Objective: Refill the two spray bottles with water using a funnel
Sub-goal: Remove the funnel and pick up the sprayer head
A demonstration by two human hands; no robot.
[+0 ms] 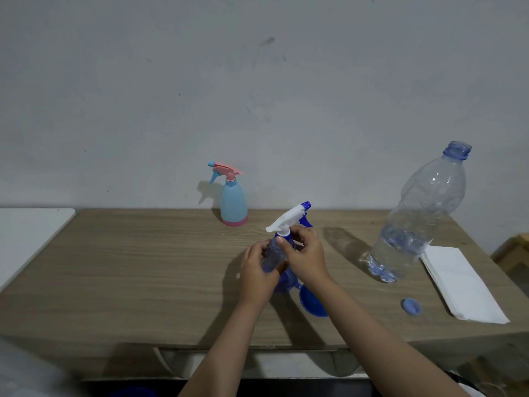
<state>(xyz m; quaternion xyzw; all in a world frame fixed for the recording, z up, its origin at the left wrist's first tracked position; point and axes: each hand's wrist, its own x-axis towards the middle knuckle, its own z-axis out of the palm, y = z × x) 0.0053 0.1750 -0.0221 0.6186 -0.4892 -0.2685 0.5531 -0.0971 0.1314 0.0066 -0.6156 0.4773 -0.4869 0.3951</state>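
Hands both on blue spray bottle point(276, 260), mid-bench point(143, 267): your left hand point(256, 269) wraps body, right hand point(305, 255) pinches collar under white trigger head point(287, 219). Thin clear plastic, likely light, flexes. Grip low, twist at collar. Funnel point(312, 303) just beside; water bottle point(418, 219) uncapped.

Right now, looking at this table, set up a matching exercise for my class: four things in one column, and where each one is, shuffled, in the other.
Things
1. pale blue and pink spray bottle
2. clear blue spray bottle
3. blue funnel
4. loose blue cap

Places
A. lying on the table beside the folded white paper
B. held in both hands
C. standing at the back, near the wall
D. lying on the table under the right forearm

Pairs: 1-C, 2-B, 3-D, 4-A
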